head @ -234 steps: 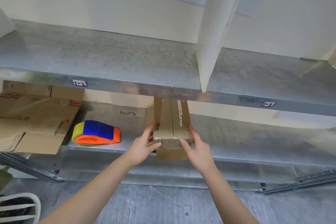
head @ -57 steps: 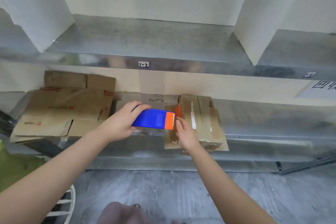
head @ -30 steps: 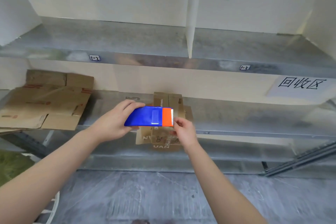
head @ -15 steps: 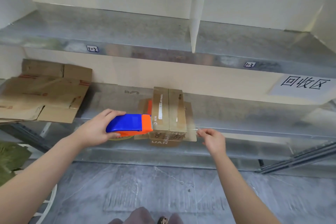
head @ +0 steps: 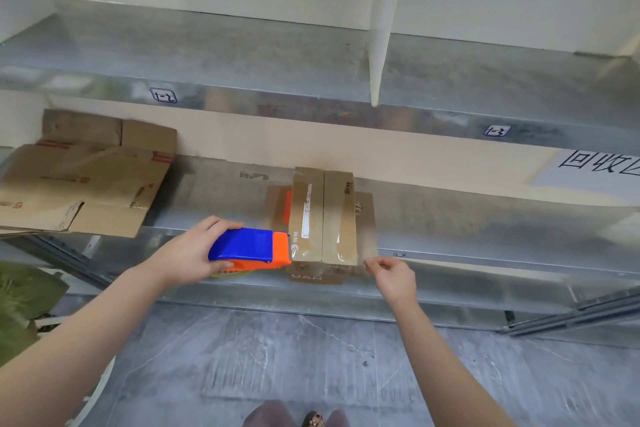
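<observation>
1. The metal shelf [head: 485, 255] carries the cardboard box [head: 323, 218] at its front edge, with the box's long axis and seam pointing away from the person.
2. The tape dispenser [head: 249, 248] touches the box's near left corner, and the left hand [head: 187, 253] is wrapped round it.
3. The right hand [head: 393, 276], just right of the box, pinches what looks like the tape end [head: 366, 262], so the strip would cross the seam.

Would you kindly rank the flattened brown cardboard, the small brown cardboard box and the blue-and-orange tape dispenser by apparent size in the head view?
1. flattened brown cardboard
2. small brown cardboard box
3. blue-and-orange tape dispenser
</observation>
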